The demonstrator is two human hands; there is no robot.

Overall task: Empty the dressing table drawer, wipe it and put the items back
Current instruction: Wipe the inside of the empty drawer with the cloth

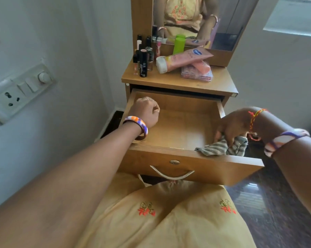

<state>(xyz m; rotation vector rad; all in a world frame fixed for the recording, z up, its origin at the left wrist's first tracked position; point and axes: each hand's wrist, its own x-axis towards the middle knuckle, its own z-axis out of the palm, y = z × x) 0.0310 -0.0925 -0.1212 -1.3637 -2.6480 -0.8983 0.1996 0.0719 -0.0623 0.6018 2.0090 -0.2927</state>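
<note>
The wooden drawer (178, 122) stands pulled out toward the person's lap, its inside bare but for a grey striped cloth (222, 148) bunched in its near right corner, where the right hand (233, 126) pinches it with fingers pointing down. At the drawer's left wall the left hand (146, 110) rests with fingers curled over the edge, gripping it. Beyond the drawer, on the worktop (178, 81), lie a pink tube (184, 59), a green bottle (178, 45) and a cluster of dark cosmetic bottles (143, 59), before the mirror (222, 18).
</note>
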